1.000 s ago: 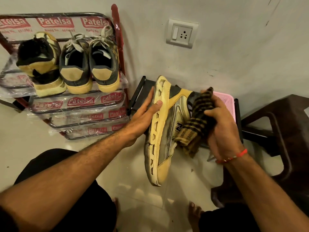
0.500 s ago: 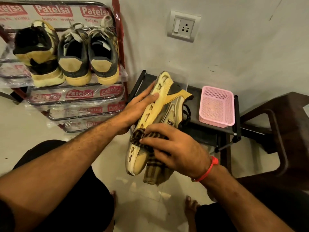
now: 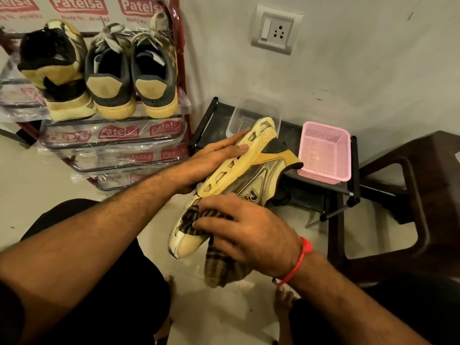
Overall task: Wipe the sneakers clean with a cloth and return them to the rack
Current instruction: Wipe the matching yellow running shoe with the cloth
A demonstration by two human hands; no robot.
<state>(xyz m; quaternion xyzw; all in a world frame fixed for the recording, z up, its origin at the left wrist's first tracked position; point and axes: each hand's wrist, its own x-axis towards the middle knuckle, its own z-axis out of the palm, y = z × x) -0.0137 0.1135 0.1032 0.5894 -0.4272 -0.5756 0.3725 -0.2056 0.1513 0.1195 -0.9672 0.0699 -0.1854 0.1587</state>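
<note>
In the centre of the frame the person holds a yellow sneaker (image 3: pixel 251 168) on its side, sole turned to the left and toe pointing down toward the lower middle. The left hand (image 3: pixel 211 163) lies flat along the sole, fingers straight and together, bracing the shoe from behind. The right hand (image 3: pixel 249 232) presses a dark checked cloth (image 3: pixel 216 265) against the toe and forefoot, fingers spread and slightly bent over the fabric; a loose end of the cloth hangs below the hand.

The sneaker looks light with a thick, stiff sole full of cut-outs and a softer upper that should give under pressure, so the sole is probably the firmest place to hold while rubbing. The cloth is limp and will bunch, so it likely needs a flat palm to stay spread.

At the upper left the rack (image 3: pixel 183 78), wrapped in printed plastic, carries the matching yellow sneaker (image 3: pixel 59 78) and a grey pair (image 3: pixel 132 78) heels outward. Behind the held shoe a low black table (image 3: pixel 318 188) carries a pink basket (image 3: pixel 326 150) and a clear plastic tub (image 3: pixel 254 113). A dark plastic chair (image 3: pixel 410 195) stands at the right.
</note>
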